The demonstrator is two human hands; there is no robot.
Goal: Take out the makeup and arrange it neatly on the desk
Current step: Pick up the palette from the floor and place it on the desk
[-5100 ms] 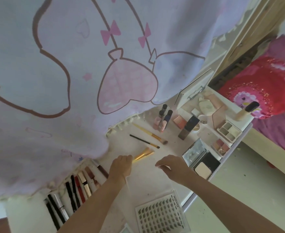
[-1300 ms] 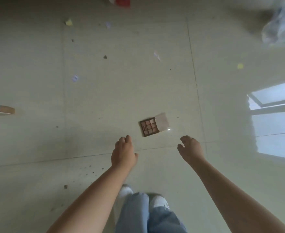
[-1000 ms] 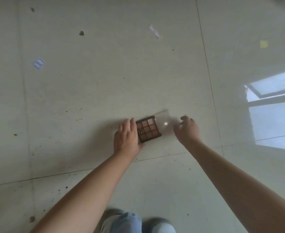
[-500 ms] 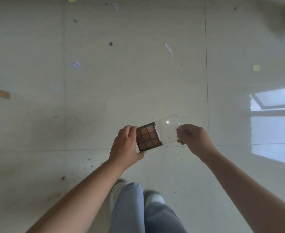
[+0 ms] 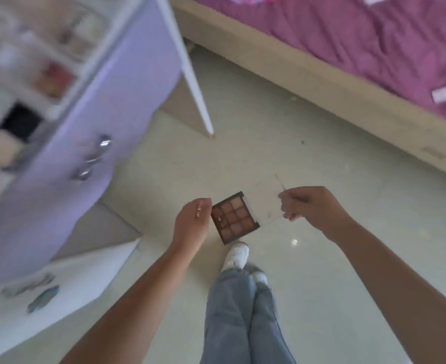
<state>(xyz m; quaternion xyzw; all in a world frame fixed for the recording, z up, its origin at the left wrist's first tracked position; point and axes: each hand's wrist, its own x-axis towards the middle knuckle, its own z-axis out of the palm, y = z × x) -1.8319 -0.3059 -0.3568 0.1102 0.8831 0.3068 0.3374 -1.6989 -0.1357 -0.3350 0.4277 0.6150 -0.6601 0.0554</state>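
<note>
— Desk (image 5: 122,74) first, on the far left: what sits on it?

— Lavender front panel, white top, all blurred. On the top lie a black compact with a pale pan (image 5: 5,143) and a few pink and reddish items too smeared to name. A metal handle (image 5: 93,156) shows on the lavender front.

— And moving right?

— The left hand (image 5: 190,224) holds the eyeshadow palette (image 5: 234,218) by its left edge, fingers curled round the dark frame. The palette is open and held in the air above the floor (image 5: 269,158), just beyond the person's white shoe (image 5: 236,254).

— What does the palette hold?

— Nine square pans in a three-by-three grid, browns and peachy tones, set in a dark brown frame.

— The lid?

— A clear lid (image 5: 266,203) swings out to the right of the frame, nearly see-through against the tiles. The right hand (image 5: 308,206) pinches its far edge between curled fingers and thumb.

— So both hands are busy?

— Yes, each grasping one side of the same palette, well apart from the desk top.

— Farthest right?

— A bed (image 5: 348,82) with a purple cover, its beige frame running along the floor.
</note>
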